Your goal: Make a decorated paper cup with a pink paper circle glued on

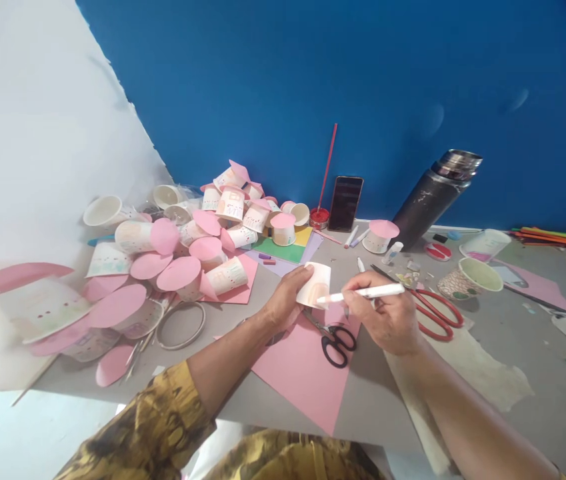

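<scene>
My left hand (287,297) grips a white paper cup (315,283) that has a pale orange arch drawn on its side. In my right hand (383,320) is a white marker pen (380,291), its tip at the cup's wall near the lower edge. Below them, scissors with black handles (339,345) lie on a sheet of pink paper (307,383). Larger scissors with red handles (440,320) rest just right of my right hand.
Many decorated cups with pink paper discs (180,273) are piled on the left. A tape roll (181,325) lies beside them. Along the blue wall stand a phone (346,203) and a leaning dark flask (433,197). A patterned cup (470,279) lies tilted at right.
</scene>
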A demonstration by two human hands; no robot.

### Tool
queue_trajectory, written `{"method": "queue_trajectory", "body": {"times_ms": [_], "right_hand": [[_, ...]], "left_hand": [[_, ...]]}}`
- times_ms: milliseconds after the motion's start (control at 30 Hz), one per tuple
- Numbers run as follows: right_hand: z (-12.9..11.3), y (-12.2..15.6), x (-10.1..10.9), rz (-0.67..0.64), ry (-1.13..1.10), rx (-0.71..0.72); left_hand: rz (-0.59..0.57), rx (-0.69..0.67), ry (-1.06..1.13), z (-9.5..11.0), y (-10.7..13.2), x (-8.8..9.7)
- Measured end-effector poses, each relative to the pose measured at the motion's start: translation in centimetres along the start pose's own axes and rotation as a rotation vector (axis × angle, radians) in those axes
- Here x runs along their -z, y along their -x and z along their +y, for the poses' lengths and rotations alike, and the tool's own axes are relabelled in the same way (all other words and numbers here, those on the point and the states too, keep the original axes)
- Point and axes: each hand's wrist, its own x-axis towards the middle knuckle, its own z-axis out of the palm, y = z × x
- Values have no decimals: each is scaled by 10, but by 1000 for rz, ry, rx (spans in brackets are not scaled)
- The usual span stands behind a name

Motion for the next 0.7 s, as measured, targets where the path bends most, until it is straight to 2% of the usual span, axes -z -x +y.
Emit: {"method": "queue_trajectory", "body": {"times_ms": [133,267,500,700], "right_hand": [[16,-5,3,238,-222,-179],[32,-13,3,328,-460,-318],[37,-23,3,449,-685,-471],[36,-24,4,435,-703,-487]], "left_hand": [[40,166,98,7,2,-2],[-45,271,159,14,4,-3],[-52,226,168,17,6,-4],[-49,224,177,18,4,0]]}}
